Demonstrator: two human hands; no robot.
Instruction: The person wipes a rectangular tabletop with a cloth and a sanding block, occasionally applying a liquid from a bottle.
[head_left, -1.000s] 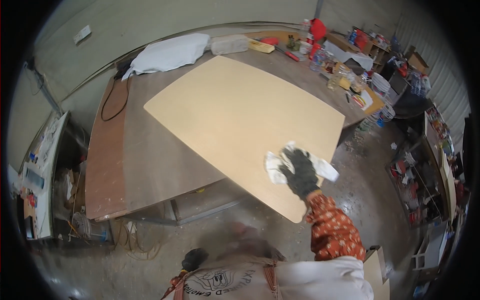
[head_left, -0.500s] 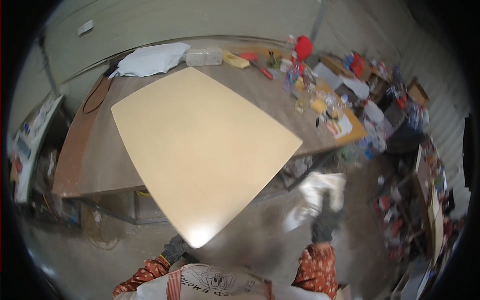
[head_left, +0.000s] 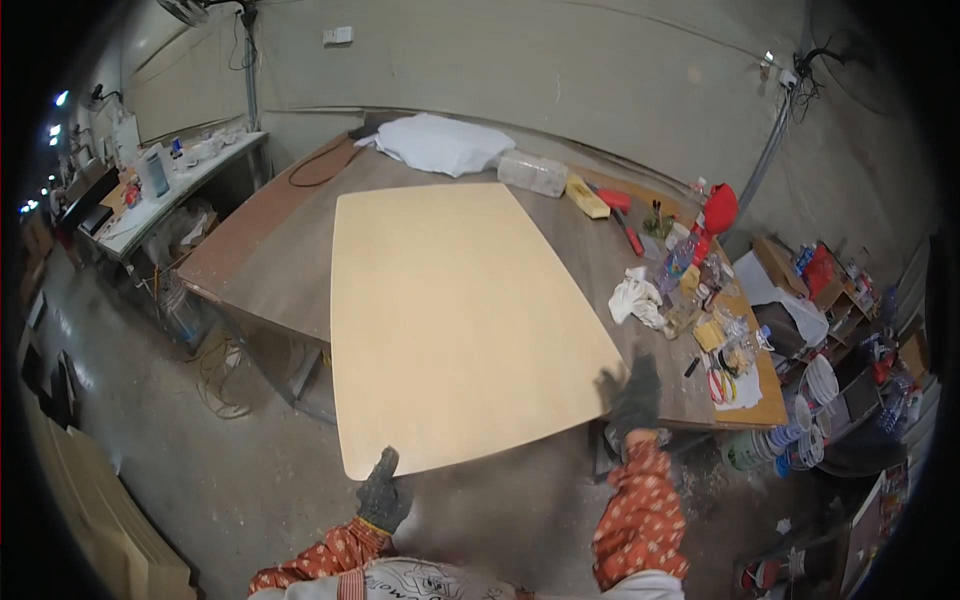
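Observation:
A large cream-coloured panel point(head_left: 460, 330) with rounded corners lies across the worktable point(head_left: 265, 255), its near end jutting past the front edge. My left hand point(head_left: 383, 497), in a dark grey glove, is closed on the panel's near-left corner, thumb on top and the other fingers hidden beneath. At the right corner is my right hand point(head_left: 636, 396), gloved alike and a little blurred. Its fingers are spread and nothing shows in them; whether it touches the panel is unclear. A crumpled white cloth point(head_left: 638, 298) lies on the table just beyond the right hand.
Along the back are a white covering point(head_left: 440, 145), a wrapped clear block point(head_left: 532, 173), a yellow block point(head_left: 587, 196) and a red-handled tool point(head_left: 627, 226). Bottles and small items crowd the right end. Buckets point(head_left: 800, 420) stand right of the table, and stacked panels point(head_left: 110, 520) at lower left.
My right hand has put the white cloth down on the table and come to the panel's right corner. The panel appears turned, and my left hand now grips its near-left corner. The view has shifted left.

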